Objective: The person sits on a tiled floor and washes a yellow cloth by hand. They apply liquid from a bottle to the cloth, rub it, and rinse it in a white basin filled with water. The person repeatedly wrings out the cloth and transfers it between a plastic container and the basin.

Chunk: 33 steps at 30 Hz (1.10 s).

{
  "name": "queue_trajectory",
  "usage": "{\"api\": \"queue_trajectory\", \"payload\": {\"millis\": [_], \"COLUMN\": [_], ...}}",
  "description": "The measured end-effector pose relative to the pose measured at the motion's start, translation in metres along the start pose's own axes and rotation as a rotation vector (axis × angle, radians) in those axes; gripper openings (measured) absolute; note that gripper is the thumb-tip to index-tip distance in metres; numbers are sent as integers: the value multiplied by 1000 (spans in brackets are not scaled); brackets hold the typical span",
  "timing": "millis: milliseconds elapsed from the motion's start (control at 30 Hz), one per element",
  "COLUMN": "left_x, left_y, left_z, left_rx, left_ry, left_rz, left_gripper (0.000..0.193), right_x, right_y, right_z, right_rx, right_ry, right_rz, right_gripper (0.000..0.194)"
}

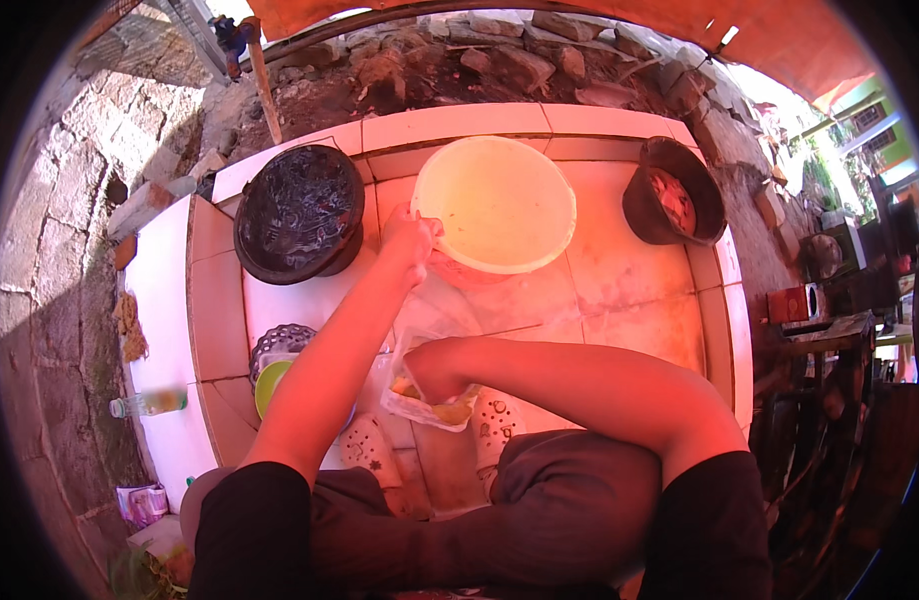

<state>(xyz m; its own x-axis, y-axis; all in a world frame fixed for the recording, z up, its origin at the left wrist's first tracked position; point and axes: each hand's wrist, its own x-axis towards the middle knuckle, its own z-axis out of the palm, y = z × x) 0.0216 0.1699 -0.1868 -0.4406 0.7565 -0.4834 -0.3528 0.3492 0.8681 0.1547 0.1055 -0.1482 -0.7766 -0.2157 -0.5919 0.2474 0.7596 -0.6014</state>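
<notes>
My left hand (414, 241) grips the near left rim of a pale yellow plastic basin (504, 206), which is tilted and seems to hold nothing solid. Down inside a small clear plastic container (422, 412) is my right hand (435, 371), its fingers mostly hidden. Yellowish and orange pieces, perhaps a sponge or scraps, show around that hand; whether it holds any cannot be told. Left of the yellow basin stands a black basin (300, 214) with dark, sudsy-looking water. A green bowl (270, 386) and a grey perforated basket (283, 341) lie partly behind my left forearm.
A low tiled ledge (459, 124) rims the tiled floor. At the far right is a black bucket (673, 195) with pinkish contents. On the left ledge lie a plastic bottle (151, 403) and a fibre scrubber (130, 326). A tap (234, 41) rises beyond the far left corner.
</notes>
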Motion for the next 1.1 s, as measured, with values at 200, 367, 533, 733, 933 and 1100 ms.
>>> {"api": "queue_trajectory", "payload": {"millis": [200,367,533,733,933,1100], "left_x": [-9,-5,-8,-20,-44,-56], "left_y": [6,2,19,31,38,35], "left_z": [9,6,5,1,30,63], "left_rx": [-47,-49,-51,29,163,328], "left_ry": [24,35,79,69,105,15], "left_rz": [15,-37,34,73,131,384], "left_gripper": [46,50,52,56,48,46], "right_x": [4,8,7,2,-4,14], "right_y": [0,2,4,-1,-3,-25], "right_z": [6,10,7,1,8,18], "right_rx": [-15,13,-34,-19,-32,-141], "right_ry": [-22,11,-22,-41,13,-68], "right_rz": [9,-12,32,47,-21,-187], "right_gripper": [25,25,30,30,25,26]}}
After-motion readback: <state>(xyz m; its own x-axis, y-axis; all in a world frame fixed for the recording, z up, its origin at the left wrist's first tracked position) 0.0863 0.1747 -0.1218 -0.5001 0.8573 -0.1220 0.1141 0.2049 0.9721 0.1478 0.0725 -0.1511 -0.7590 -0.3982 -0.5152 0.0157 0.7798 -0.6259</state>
